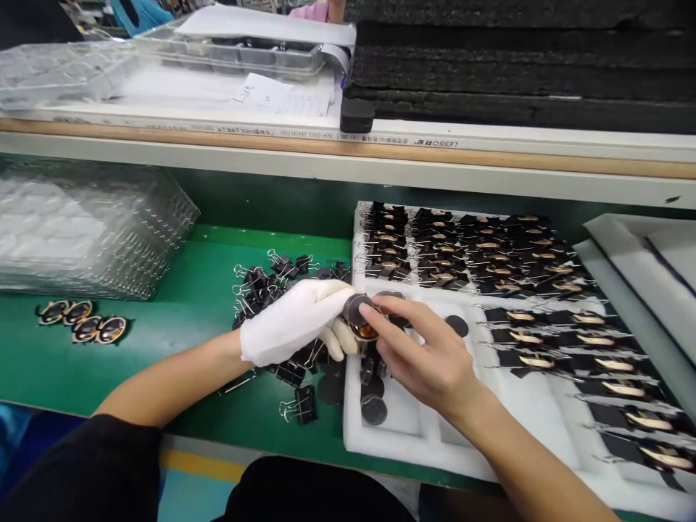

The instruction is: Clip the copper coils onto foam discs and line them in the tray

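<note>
— While the gloved left hand point(296, 319) pinches a dark disc point(356, 309) over the tray's point(413, 428) near corner, what is the right hand point(429, 355) doing?

— Its bare fingers are closed on the same piece, pressing a copper coil point(365, 331) against the disc. Both grips are shut on it, just above the white foam tray.

— What does the tray hold?

— Rows of clipped coils point(467, 246) fill the far compartments and run down the right side. Loose discs point(374, 409) lie in the near-left compartment.

— And on the green table point(163, 326)?

— A heap of black clips point(272, 279) lies under and behind the left hand. Four coils point(81, 321) sit well to the left, near a stack of clear trays point(81, 232).
</note>
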`<state>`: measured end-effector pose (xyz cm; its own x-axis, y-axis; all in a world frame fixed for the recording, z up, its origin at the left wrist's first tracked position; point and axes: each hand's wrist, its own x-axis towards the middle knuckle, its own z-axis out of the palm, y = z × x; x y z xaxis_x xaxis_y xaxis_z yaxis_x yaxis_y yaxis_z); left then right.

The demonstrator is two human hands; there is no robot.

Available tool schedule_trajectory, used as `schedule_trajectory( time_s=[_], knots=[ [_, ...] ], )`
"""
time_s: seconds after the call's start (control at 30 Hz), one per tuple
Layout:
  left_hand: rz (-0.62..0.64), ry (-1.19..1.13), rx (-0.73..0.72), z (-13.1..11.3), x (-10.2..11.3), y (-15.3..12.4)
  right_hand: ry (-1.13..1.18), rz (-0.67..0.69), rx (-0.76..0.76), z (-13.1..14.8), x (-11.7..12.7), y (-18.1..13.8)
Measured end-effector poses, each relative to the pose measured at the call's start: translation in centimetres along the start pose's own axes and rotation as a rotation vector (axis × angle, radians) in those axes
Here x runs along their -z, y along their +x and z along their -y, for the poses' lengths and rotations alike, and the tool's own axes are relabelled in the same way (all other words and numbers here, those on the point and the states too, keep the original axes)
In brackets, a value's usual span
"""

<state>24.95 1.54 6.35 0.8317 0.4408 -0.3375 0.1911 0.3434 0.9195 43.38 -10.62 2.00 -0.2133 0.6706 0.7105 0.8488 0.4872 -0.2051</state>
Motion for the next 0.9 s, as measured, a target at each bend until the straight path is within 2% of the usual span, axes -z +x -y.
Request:
schedule_trajectory(
  time_s=[0.1, 0.2, 0.33, 0.53, 0.63, 0.77, 0.9],
  knots=[
    [0.006, -0.104, 0.033, 0.6, 0.6, 0.2, 0.064, 0.006, -0.078, 0.2, -0.7, -0.2],
    [0.001, -0.139, 0.027, 0.6, 0.6, 0.3, 0.153, -0.050, -0.171, 0.6, -1.3, 0.0],
    [-0.012, -0.117, -0.027, 0.3, 0.2, 0.2, 0.292, -0.102, -0.373, 0.9, -1.6, 0.3],
    [-0.073, 0.187, -0.046, -0.3, 0.3, 0.3, 0.684, -0.149, -0.676, 1.4, -2.1, 0.2],
    [-0.059, 0.255, -0.023, -0.7, 0.5, 0.4, 0.796, -0.161, -0.690, 1.6, -2.2, 0.1],
    [-0.027, 0.084, 0.043, -0.9, 0.7, 0.3, 0.760, -0.157, -0.603, 1.3, -2.1, -0.1],
    [0.099, 0.072, 0.138, -1.2, 1.4, 0.1, 0.813, -0.177, -0.550, 1.1, -2.4, -0.5]
  ],
)
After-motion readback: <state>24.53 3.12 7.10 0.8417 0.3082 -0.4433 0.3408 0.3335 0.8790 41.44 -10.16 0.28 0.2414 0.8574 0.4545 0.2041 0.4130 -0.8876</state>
